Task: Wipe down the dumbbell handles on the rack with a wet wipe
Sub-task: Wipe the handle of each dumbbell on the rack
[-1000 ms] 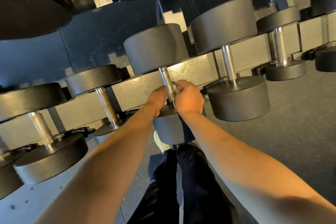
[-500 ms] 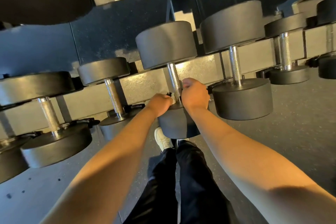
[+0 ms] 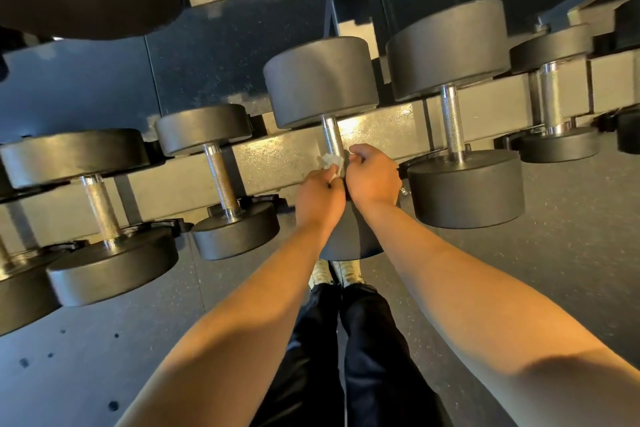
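The left hand (image 3: 320,198) has risen since the earlier frame, and one crumpled wet wipe (image 3: 330,162) now shows. The fingertips pinch it against the left side of the handle (image 3: 331,137) of the middle dumbbell (image 3: 320,80). The right hand (image 3: 373,177) sits curled at that handle's right; what it grips I cannot tell. Five chrome handles show on this tier of the rack (image 3: 277,156).
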### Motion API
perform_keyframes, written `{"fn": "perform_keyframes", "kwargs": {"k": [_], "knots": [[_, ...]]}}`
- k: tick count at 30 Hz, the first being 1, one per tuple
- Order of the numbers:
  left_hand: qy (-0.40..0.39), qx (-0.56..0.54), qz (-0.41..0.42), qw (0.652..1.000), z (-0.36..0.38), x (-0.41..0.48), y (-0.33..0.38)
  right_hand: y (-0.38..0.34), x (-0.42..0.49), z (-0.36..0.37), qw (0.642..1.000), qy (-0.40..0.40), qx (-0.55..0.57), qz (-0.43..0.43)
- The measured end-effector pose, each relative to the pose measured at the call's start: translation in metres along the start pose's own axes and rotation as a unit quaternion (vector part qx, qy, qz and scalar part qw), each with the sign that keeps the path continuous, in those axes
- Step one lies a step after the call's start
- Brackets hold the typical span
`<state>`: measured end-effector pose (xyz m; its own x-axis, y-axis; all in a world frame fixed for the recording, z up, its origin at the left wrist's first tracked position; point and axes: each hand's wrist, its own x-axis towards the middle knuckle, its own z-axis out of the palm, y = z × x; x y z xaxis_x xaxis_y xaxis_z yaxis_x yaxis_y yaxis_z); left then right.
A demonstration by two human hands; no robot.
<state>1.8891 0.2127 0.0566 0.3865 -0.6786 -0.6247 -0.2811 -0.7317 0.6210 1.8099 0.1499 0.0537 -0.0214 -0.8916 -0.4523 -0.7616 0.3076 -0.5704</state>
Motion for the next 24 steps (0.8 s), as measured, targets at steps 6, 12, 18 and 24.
{"fn": "perform_keyframes", "kwargs": {"k": [6,12,18,24], "knots": [[-0.032,-0.029,-0.028,0.999,-0.007,-0.014,-0.003,0.004,-0.013,-0.007,0.997,-0.079,0.005,-0.010],[-0.013,-0.170,-0.060,0.983,-0.045,-0.059,0.009,-0.027,-0.049,-0.039,0.984,-0.161,0.080,0.002],[0.040,-0.207,-0.020,0.977,-0.095,-0.126,0.030,-0.086,-0.106,-0.070,0.969,-0.216,0.099,-0.062],[0.149,-0.234,0.014,0.961,-0.149,-0.163,0.034,-0.130,-0.145,-0.084,0.950,-0.288,0.078,-0.093]]}}
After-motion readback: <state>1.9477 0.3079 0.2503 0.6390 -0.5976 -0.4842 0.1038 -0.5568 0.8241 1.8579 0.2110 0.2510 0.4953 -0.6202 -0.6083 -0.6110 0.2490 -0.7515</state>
